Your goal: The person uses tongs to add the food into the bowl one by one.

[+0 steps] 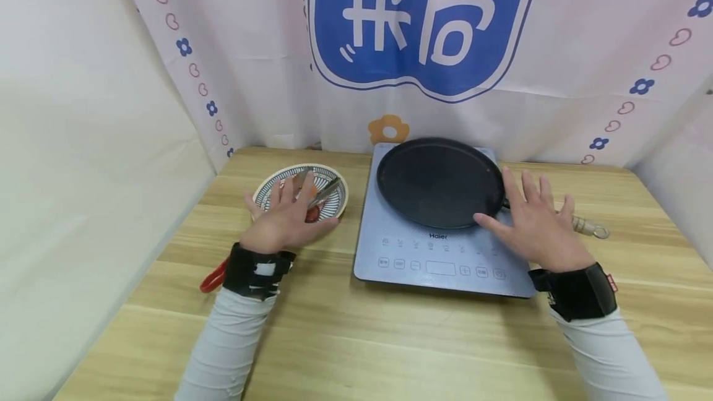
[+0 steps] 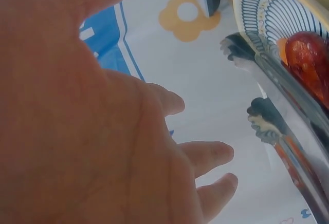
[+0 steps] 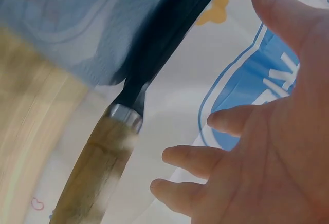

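My left hand hovers with spread fingers over a patterned plate on the left of the table. Metal tongs with scalloped tips lie across that plate, partly hidden by the hand. Glossy dark-red food sits on the plate beside the tongs in the left wrist view. Fingers spread and holding nothing, my right hand is by the right edge of a flat black pan. The pan's wooden handle runs past beneath it, apart from the fingers in the right wrist view.
The pan rests on a grey induction cooker with touch keys along its front. A red loop-shaped piece shows beside my left wrist. Behind the wooden table hangs a printed cloth; a pale wall stands left.
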The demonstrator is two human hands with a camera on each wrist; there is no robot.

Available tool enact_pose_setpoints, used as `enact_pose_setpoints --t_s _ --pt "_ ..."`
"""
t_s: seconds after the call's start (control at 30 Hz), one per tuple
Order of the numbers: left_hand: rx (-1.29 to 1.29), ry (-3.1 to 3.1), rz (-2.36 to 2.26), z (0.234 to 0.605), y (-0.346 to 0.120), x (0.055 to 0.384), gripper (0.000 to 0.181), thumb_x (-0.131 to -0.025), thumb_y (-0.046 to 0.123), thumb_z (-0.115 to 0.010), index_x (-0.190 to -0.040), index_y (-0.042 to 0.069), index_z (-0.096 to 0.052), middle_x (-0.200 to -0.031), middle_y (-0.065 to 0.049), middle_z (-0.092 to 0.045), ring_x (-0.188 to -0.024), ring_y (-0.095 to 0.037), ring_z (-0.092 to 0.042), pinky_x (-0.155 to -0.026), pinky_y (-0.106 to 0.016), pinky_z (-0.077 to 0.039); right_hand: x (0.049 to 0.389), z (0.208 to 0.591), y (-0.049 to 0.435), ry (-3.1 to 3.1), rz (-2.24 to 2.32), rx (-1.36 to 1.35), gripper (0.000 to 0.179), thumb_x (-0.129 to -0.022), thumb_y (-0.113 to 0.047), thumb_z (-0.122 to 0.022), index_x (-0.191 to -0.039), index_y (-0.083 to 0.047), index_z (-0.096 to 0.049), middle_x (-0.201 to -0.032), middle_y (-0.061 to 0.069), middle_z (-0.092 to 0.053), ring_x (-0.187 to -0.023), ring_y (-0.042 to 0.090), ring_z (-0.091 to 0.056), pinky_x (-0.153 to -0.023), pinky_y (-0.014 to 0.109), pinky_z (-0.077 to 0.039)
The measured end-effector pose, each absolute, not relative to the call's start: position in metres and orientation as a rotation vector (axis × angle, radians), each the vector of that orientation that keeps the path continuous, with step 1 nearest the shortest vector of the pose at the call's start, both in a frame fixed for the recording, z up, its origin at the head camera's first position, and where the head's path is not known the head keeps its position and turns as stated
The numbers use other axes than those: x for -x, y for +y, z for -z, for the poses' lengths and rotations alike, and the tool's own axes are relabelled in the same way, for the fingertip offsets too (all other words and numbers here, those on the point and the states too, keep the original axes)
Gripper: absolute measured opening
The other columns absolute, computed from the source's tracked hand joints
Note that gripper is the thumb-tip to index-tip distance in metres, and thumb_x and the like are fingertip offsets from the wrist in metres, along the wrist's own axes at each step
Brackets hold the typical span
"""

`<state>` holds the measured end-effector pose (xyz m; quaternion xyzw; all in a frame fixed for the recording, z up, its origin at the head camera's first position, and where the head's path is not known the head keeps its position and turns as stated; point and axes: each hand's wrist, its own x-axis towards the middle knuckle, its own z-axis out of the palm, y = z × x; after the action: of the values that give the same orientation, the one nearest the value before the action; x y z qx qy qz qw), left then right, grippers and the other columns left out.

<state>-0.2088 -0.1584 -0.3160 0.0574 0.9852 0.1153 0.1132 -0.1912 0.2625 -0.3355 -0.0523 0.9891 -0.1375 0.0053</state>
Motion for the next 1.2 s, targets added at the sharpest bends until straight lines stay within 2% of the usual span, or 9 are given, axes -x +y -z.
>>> enact_pose_setpoints --t_s 0.17,0.3,0.53,0.6,0.77,1.03,1.13,1.2 --pt "-0.130 2.849 -0.359 0.316 -0.167 0.215 0.109 -0.097 0.072 -0.055 -0.170 0.021 0.009 -0.175 -0.027 0.003 -0.162 -0.051 0.004 -0.116 -0.084 0.010 0.194 0.335 0.273 3.080 0.414 0.132 0.110 -0.098 -0.075 -0.052 -0.169 -0.010 0.001 -0.169 0.038 -0.003 -0.155 0.063 0.001 -0.108 0.090 0.004" --pt "-0.107 2.825 -0.397 0.318 -0.176 0.220 0.110 -0.096 0.070 -0.058 -0.170 0.021 0.008 -0.175 -0.028 0.005 -0.163 -0.050 0.004 -0.119 -0.082 0.008 0.195 0.335 0.281 3.074 0.422 0.137 0.109 -0.099 -0.073 -0.053 -0.169 -0.010 0.001 -0.168 0.039 -0.006 -0.153 0.064 -0.001 -0.107 0.091 0.003" --pt "-0.105 2.804 -0.392 0.319 -0.186 0.224 0.117 -0.094 0.076 -0.056 -0.169 0.019 0.013 -0.174 -0.030 0.008 -0.163 -0.048 0.006 -0.121 -0.080 0.004 0.197 0.332 0.295 3.046 0.432 0.129 0.108 -0.100 -0.070 -0.055 -0.169 -0.011 0.004 -0.167 0.041 -0.004 -0.152 0.068 0.000 -0.106 0.091 0.003" --pt "-0.102 2.795 -0.391 0.316 -0.187 0.222 0.118 -0.094 0.075 -0.057 -0.168 0.018 0.015 -0.174 -0.030 0.007 -0.164 -0.047 0.004 -0.122 -0.080 -0.001 0.198 0.332 0.299 3.037 0.443 0.125 0.107 -0.100 -0.068 -0.054 -0.169 -0.011 0.004 -0.167 0.042 -0.004 -0.152 0.068 0.000 -0.107 0.091 0.003" --pt "-0.072 2.751 -0.399 0.306 -0.195 0.217 0.121 -0.095 0.070 -0.060 -0.167 0.010 0.016 -0.172 -0.035 0.004 -0.160 -0.056 -0.006 -0.118 -0.083 -0.013 0.199 0.331 0.308 3.022 0.460 0.118 0.106 -0.101 -0.061 -0.059 -0.169 -0.010 0.004 -0.166 0.043 -0.007 -0.150 0.068 -0.002 -0.106 0.092 0.002" --pt "-0.054 2.720 -0.434 0.301 -0.211 0.214 0.119 -0.097 0.056 -0.066 -0.164 -0.006 0.010 -0.167 -0.041 -0.010 -0.156 -0.056 -0.018 -0.125 -0.068 -0.026 0.203 0.335 0.315 3.001 0.467 0.075 0.104 -0.100 -0.045 -0.067 -0.169 -0.011 0.003 -0.165 0.043 -0.011 -0.150 0.067 -0.008 -0.109 0.089 0.002" --pt "-0.024 2.707 -0.420 0.302 -0.215 0.213 0.116 -0.096 0.056 -0.068 -0.164 -0.008 0.002 -0.162 -0.043 -0.023 -0.149 -0.055 -0.033 -0.120 -0.068 -0.034 0.205 0.338 0.317 2.991 0.462 0.067 0.100 -0.100 -0.037 -0.068 -0.169 -0.009 0.000 -0.165 0.042 -0.014 -0.150 0.065 -0.012 -0.110 0.089 0.001" --pt "-0.022 2.708 -0.420 0.302 -0.217 0.213 0.109 -0.095 0.053 -0.070 -0.162 -0.009 -0.012 -0.152 -0.041 -0.039 -0.135 -0.051 -0.049 -0.111 -0.062 -0.046 0.206 0.339 0.320 2.986 0.453 0.070 0.097 -0.099 -0.031 -0.068 -0.169 -0.007 -0.004 -0.164 0.042 -0.017 -0.148 0.065 -0.017 -0.109 0.089 -0.001"
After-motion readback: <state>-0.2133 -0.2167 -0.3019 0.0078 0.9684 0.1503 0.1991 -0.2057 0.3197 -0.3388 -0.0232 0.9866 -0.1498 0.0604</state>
